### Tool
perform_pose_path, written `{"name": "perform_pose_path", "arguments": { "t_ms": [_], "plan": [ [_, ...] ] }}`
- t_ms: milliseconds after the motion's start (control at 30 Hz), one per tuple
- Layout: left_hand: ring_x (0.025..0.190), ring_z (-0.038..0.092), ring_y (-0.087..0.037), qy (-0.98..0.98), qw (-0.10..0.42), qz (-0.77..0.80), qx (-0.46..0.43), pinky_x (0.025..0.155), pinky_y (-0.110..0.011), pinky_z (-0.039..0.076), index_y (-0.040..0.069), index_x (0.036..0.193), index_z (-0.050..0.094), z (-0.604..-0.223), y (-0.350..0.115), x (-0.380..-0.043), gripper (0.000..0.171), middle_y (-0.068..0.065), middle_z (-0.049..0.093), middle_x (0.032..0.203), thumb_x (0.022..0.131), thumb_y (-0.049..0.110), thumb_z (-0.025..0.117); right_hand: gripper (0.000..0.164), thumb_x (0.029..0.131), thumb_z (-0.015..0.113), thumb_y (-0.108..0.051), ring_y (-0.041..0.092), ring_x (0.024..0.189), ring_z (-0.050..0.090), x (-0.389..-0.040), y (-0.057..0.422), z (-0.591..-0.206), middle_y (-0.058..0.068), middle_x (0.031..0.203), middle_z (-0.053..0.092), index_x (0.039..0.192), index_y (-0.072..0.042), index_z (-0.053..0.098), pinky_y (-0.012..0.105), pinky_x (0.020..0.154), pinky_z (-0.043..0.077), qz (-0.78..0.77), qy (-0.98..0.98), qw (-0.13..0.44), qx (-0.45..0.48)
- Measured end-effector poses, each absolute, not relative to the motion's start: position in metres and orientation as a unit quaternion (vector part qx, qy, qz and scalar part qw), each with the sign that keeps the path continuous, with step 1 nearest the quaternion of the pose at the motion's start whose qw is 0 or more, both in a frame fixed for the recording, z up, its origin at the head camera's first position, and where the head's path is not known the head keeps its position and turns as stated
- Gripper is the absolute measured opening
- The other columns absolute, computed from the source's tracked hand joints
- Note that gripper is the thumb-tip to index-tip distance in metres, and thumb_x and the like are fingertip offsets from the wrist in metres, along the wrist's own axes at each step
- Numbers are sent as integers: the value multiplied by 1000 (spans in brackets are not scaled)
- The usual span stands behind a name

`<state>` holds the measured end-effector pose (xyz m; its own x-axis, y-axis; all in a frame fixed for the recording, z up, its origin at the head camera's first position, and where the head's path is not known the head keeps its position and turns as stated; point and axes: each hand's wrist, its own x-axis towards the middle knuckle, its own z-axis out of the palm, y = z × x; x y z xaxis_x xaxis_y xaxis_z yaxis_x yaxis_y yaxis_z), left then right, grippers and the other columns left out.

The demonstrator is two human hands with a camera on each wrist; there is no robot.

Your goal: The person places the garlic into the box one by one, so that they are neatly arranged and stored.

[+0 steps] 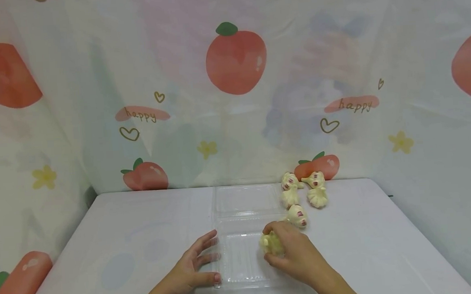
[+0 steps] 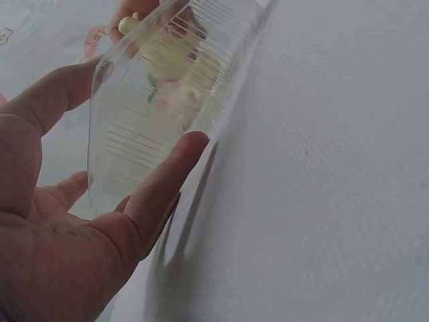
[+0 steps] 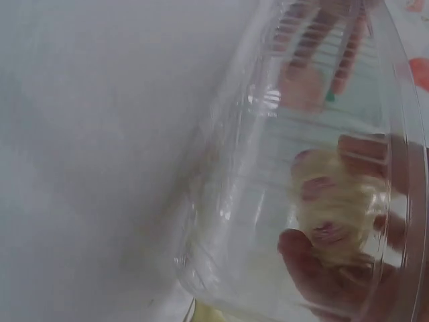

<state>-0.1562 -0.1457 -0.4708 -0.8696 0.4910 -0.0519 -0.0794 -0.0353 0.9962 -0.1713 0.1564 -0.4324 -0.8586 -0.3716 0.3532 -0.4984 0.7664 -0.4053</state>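
A clear plastic clamshell box (image 1: 244, 283) lies unfolded on the table, its lid (image 1: 247, 199) behind the base. My right hand (image 1: 292, 251) grips a cream garlic bulb (image 1: 270, 243) at the right part of the base. In the right wrist view the bulb (image 3: 328, 201), with purple patches, shows through the clear wall between thumb and fingers. My left hand (image 1: 194, 262) is at the base's left side, fingers spread and fairly straight. In the left wrist view its fingertips (image 2: 194, 139) touch the box wall (image 2: 127, 147).
Several more garlic bulbs (image 1: 317, 198) lie right of the lid near the table's back edge. One bulb (image 1: 297, 216) sits just beyond my right hand. The white table (image 1: 387, 245) meets a fruit-printed curtain (image 1: 226, 134) at the back and sides.
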Motion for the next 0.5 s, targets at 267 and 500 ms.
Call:
{"name": "perform_pose_path", "arguments": {
  "t_ms": [267, 500],
  "plan": [
    [140, 35, -45, 664, 205, 702, 157, 97, -43, 51, 15, 159, 22, -468, -145, -155, 100, -25, 19, 160, 81, 9, 83, 47, 74, 85, -26, 2, 85, 53, -168, 146, -436, -17, 107, 60, 110, -27, 57, 26, 74, 47, 260, -929, 87, 247],
    [140, 36, -45, 665, 204, 702, 153, 98, -44, 50, 16, 159, 22, -468, -145, -155, 100, -24, 20, 160, 80, 8, 83, 46, 73, 85, -29, 3, 79, 52, -167, 136, -438, -17, 103, 61, 110, -26, 57, 25, 70, 44, 258, -925, 80, 268]
  ]
}}
